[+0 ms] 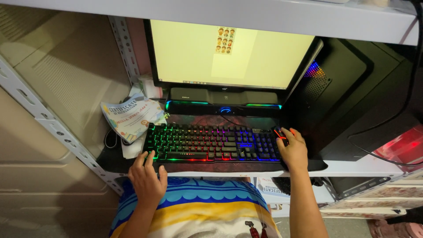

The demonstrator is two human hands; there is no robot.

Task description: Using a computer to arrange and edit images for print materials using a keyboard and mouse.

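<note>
One backlit keyboard with rainbow-lit keys lies on the desk, between the two hands and just ahead of them. One monitor stands beyond the keyboard, showing a pale yellow page with a small block of figures near the top. One dark soundbar with a blue light sits under the monitor. One black computer tower stands ahead of and outward from the right hand. One printed certificate leans ahead of the left hand, beside the keyboard's left end.

The left hand is loosely spread, its fingertips resting on the keyboard's lower left corner keys, holding nothing. The right hand is cupped over one mouse with red lights, at the keyboard's right end; the fingers curve down around it, covering most of it.
</note>
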